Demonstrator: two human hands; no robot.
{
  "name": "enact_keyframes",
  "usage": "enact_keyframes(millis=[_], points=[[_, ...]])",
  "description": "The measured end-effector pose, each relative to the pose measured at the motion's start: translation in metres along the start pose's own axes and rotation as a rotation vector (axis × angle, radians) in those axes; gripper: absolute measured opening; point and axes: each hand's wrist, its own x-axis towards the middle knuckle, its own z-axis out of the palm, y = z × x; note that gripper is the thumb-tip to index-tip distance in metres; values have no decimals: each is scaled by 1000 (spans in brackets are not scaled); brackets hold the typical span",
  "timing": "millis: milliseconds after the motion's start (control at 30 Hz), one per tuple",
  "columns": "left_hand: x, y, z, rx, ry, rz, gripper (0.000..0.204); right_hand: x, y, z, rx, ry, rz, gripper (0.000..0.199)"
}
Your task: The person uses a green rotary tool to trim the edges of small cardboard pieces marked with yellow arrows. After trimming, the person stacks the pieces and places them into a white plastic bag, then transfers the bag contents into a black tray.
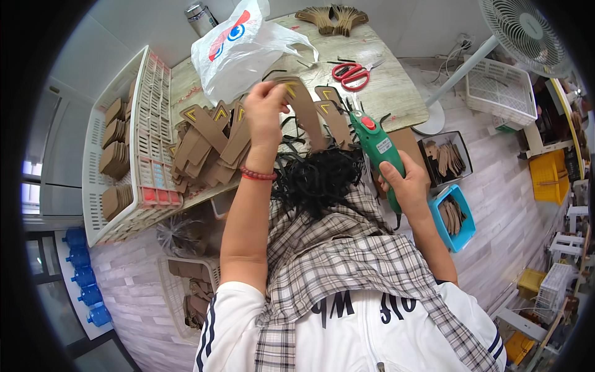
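My left hand pinches one brown cardboard tag by its yellow-chevron end, lifted over the wooden table. My right hand is clenched round the green heat tool, tip pointing at the tags. Black cords heaped on my lap cloth. Loose tag pile left of my hand looks unprocessed; stacks in the white basket may be finished, so probably midway. Red scissors and a plastic bag sit farther back.

White plastic bag with red-blue print, perhaps crumpled, at table's far edge
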Motion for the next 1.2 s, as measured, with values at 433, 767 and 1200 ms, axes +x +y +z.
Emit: enact_keyframes(millis=[433,767,1200], points=[[-59,-25,13,-533,-140,-427,10,-8,10,4,-123,-16,61,35],[-57,-21,17,-330,-191,-251,10,-5,1,7,-139,-44,34,35],[-52,-18,15,-242,-253,-215,10,-4,5,0,-135,-67,48,39]])
